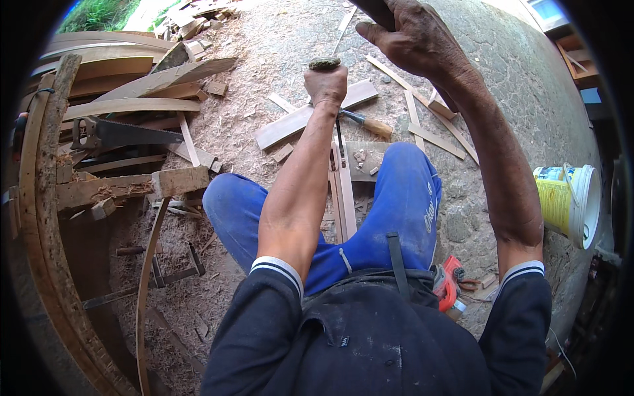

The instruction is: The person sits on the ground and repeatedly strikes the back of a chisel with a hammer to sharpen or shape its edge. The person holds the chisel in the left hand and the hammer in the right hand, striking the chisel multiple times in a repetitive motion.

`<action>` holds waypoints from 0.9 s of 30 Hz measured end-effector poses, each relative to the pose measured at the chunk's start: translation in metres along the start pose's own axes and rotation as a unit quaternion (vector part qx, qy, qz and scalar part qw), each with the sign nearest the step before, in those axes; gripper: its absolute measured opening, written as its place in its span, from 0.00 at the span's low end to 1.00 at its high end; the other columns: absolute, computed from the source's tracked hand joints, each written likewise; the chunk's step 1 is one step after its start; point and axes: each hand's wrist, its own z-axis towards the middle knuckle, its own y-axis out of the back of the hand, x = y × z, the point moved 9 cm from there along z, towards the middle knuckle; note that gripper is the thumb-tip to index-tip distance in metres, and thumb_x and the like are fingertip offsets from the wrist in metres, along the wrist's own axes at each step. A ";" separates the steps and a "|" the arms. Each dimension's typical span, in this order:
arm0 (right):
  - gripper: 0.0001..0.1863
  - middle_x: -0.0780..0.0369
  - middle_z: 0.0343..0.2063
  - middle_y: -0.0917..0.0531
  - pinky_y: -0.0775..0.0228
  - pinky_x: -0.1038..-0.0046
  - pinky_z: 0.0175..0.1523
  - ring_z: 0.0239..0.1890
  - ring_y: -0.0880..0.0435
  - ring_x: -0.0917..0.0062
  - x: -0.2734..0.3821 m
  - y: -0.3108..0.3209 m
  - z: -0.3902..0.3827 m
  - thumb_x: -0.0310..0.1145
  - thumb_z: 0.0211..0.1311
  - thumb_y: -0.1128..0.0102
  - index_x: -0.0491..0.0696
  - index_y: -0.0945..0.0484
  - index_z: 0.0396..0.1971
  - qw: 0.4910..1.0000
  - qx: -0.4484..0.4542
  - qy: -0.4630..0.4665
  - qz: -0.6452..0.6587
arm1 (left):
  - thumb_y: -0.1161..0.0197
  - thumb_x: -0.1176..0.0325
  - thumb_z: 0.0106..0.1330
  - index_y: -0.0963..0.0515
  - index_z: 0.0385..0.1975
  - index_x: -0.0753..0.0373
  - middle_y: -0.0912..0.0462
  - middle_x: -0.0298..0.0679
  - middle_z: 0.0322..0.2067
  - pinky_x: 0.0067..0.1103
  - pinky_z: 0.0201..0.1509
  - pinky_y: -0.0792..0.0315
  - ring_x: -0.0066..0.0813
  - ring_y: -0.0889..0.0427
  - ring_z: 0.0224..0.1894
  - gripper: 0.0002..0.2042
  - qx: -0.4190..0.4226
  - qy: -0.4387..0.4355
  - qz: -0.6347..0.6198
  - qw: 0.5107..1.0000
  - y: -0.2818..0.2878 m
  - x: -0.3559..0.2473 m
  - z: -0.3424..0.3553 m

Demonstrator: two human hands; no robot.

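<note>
My left hand (326, 86) is closed round the handle of an upright chisel (324, 64), its worn dark top showing above my fist. Its thin dark blade runs down to a narrow wooden piece (343, 198) between my knees; the tip's exact contact is hard to see. Raised at the top, my right hand (419, 39) grips a dark wooden handle (378, 12), the rest of which is out of the picture. Just beyond the narrow piece lies a tool with a light wooden handle (376, 127) and a metal shank, near a pale plank (360, 96).
Stacked boards (132, 105) and a handsaw (132, 134) lie at the left beside a wooden frame (46, 218). Thin offcuts (436, 141) and shavings cover the ground ahead. A yellow-and-white bucket (561, 201) lies tipped at the right. A red tool (449, 280) sits by my hip.
</note>
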 end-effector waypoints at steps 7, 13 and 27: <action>0.28 0.54 0.43 0.13 0.23 0.63 0.56 0.45 0.13 0.65 -0.011 0.017 -0.013 0.29 0.67 0.40 0.48 0.30 0.67 0.995 0.031 -0.066 0.069 | 0.35 0.69 0.51 0.15 0.22 0.64 0.13 0.44 0.21 0.31 0.37 0.21 0.37 0.11 0.27 0.06 -0.046 -0.137 -0.033 0.989 -0.003 -0.007 0.012; 0.29 0.51 0.51 0.15 0.27 0.62 0.63 0.56 0.17 0.63 -0.032 0.001 -0.020 0.32 0.68 0.40 0.47 0.31 0.68 0.986 0.043 -0.142 0.081 | 0.32 0.74 0.52 0.21 0.17 0.64 0.21 0.32 0.16 0.25 0.24 0.30 0.20 0.24 0.19 0.06 -0.036 -0.069 -0.005 0.997 -0.001 -0.006 0.010; 0.27 0.52 0.47 0.15 0.27 0.62 0.58 0.50 0.16 0.64 -0.027 0.029 0.010 0.36 0.67 0.37 0.44 0.27 0.64 0.997 0.023 -0.074 0.013 | 0.32 0.76 0.50 0.24 0.17 0.63 0.24 0.33 0.15 0.25 0.17 0.33 0.22 0.26 0.14 0.06 -0.020 -0.041 -0.019 0.999 -0.020 0.045 0.054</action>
